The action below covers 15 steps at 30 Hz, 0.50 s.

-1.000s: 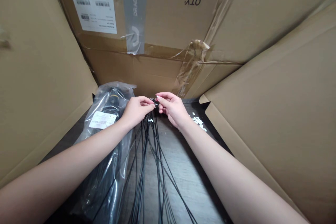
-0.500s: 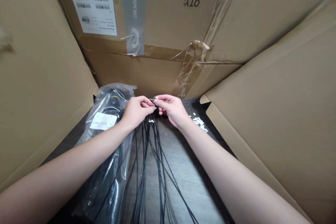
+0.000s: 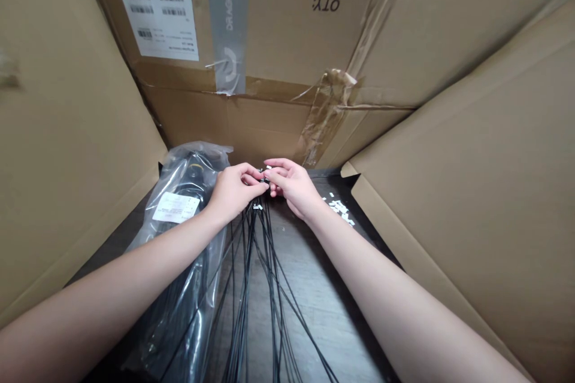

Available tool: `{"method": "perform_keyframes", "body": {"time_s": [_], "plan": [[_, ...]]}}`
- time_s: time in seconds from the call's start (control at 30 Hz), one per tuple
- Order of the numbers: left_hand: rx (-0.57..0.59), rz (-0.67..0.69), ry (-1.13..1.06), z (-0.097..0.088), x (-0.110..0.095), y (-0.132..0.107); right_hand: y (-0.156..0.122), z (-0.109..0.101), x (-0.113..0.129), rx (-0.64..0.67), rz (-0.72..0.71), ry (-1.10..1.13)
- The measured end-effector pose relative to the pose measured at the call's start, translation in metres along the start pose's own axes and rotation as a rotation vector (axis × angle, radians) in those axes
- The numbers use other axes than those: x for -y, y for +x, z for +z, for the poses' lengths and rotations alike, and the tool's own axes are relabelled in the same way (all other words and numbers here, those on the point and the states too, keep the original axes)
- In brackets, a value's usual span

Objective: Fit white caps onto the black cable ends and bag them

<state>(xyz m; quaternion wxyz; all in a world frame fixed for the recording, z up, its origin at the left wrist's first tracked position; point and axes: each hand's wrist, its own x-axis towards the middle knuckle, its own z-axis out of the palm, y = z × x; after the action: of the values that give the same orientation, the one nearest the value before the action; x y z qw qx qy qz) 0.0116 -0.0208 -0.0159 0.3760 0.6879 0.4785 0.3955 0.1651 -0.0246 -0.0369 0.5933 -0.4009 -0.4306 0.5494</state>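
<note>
Thin black cables point(image 3: 245, 287) fan out over the dark table toward me, their far ends gathered at my fingers. My left hand point(image 3: 236, 191) pinches the cable ends between thumb and fingers. Close against it, my right hand point(image 3: 291, 185) is closed too, with a small white piece point(image 3: 268, 167) showing at its fingertips; its exact kind is too small to tell. A couple of similar white bits point(image 3: 257, 207) sit on the cables just below the hands. Which cable each fingertip grips is hidden.
A clear plastic bag point(image 3: 184, 179) of black cables with a white label lies on the left. Several small white pieces point(image 3: 342, 210) are scattered right of my right hand. Cardboard walls stand at the back point(image 3: 269, 125), left point(image 3: 67, 131) and right point(image 3: 471, 179).
Both hands stay at nearly the same spot, fingertips shifting slightly. The white piece at the right fingertips shows more plainly now. The whole view has drifted a little.
</note>
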Motion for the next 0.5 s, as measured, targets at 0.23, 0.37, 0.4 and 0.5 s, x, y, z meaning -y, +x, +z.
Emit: {"method": "perform_keyframes", "body": {"time_s": [0.23,0.37,0.4,0.5], "plan": [[-0.001,0.013,0.013,-0.0013,-0.0009,-0.0006,0.0014,-0.0022,-0.0016,-0.021,0.007,0.022],[0.037,0.032,0.008,-0.0011,-0.0006,0.0002,0.0026,-0.0026,-0.0023,-0.028,-0.011,0.012],[0.045,0.037,0.009,-0.001,-0.0004,0.0003,0.0028,-0.0024,-0.0025,-0.032,-0.018,0.003],[0.05,0.045,0.024,-0.0011,-0.0004,0.0002,0.0022,-0.0001,-0.0017,-0.053,-0.035,-0.034]]}}
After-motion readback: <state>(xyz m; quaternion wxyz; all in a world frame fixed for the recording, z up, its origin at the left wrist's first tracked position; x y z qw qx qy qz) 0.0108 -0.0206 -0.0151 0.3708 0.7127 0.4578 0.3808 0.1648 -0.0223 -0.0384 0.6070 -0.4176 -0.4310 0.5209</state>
